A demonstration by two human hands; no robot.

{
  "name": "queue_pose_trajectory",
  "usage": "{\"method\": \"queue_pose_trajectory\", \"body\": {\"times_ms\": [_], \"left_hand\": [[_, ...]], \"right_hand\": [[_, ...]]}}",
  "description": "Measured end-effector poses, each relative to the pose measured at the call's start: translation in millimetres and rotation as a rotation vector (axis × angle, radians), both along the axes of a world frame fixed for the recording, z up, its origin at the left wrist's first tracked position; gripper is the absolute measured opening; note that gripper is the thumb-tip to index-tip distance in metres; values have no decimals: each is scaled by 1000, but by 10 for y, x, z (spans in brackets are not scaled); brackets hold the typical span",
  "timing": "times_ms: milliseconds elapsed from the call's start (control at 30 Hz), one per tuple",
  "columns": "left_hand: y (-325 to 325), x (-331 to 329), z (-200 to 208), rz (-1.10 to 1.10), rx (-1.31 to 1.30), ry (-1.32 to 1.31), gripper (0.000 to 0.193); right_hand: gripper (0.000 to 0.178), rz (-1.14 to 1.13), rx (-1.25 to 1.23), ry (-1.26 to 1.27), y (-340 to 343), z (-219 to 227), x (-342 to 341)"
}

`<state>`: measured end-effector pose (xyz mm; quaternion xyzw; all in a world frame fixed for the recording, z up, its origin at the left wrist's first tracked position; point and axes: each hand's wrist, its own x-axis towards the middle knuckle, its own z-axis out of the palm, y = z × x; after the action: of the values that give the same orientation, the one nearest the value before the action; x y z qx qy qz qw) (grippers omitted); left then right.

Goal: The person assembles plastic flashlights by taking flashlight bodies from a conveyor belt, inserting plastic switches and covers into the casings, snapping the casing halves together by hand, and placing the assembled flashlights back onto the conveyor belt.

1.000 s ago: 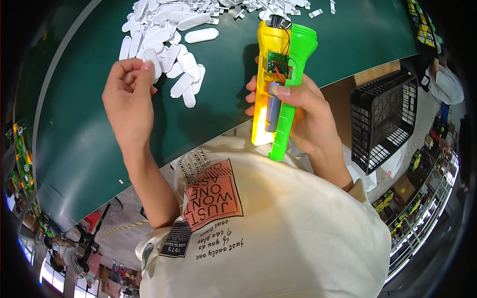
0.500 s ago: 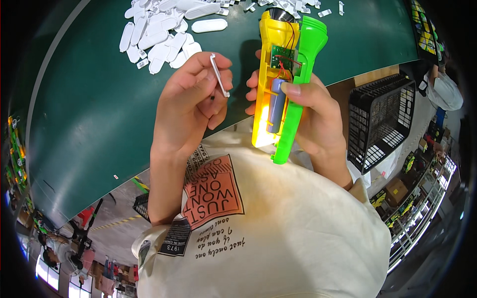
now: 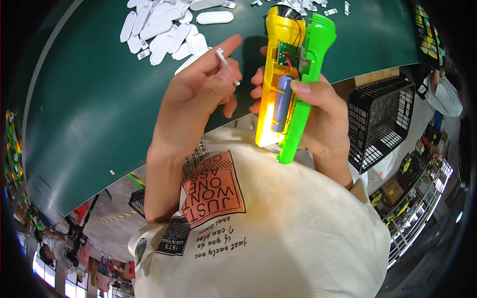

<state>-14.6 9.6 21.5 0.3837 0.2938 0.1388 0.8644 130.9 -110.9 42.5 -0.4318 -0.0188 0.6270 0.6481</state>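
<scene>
My right hand (image 3: 320, 107) grips an opened flashlight, its yellow half-shell (image 3: 286, 31) and green half-shell (image 3: 318, 44) side by side, with the thumb over the inner edge. Inside the yellow half sit a green circuit board (image 3: 289, 54), red wires and a blue-grey cylindrical battery (image 3: 282, 104). A bright glow shows at the shell's lower end. Left of it, my left hand (image 3: 198, 87) pinches a small white plastic strip (image 3: 227, 67) between thumb and fingers, its index finger stretched out. The strip is apart from the flashlight.
On the green table (image 3: 89, 109), several white oval plastic pieces (image 3: 161, 30) lie heaped at the far side, with smaller white clips (image 3: 330, 11) to their right. A black plastic crate (image 3: 380, 121) stands beyond the table's edge at right. People and shelves appear around the rim.
My left hand has turned and shifted slightly up and right, tilting the white strip; its index finger now extends. The flashlight has moved a little right in my right hand.
</scene>
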Motion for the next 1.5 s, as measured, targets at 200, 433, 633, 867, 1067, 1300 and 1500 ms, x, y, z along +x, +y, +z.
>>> {"method": "queue_pose_trajectory", "body": {"times_ms": [200, 433, 633, 867, 1067, 1300, 1500], "left_hand": [[19, -71, 115, -45, 140, 28, 53], [328, -455, 7, 333, 931, 752, 39], [623, -691, -69, 246, 1430, 1061, 32], [651, -446, -53, 219, 1561, 795, 19], [472, 36, -17, 125, 1592, 536, 8], [443, 807, -144, -38, 1723, 354, 7], [434, 1104, -216, -36, 1750, 434, 5]], "right_hand": [[44, 4, -10, 36, 1, 59, -38], [76, -41, -62, -129, -73, 23, 39], [72, -126, 27, -180, -142, 62, 236], [62, -271, 48, -174, -260, 86, 336], [66, -254, 8, -215, -405, 9, 426], [63, -307, -20, -212, -532, -4, 440], [42, -416, -10, -126, -608, -40, 505]]}}
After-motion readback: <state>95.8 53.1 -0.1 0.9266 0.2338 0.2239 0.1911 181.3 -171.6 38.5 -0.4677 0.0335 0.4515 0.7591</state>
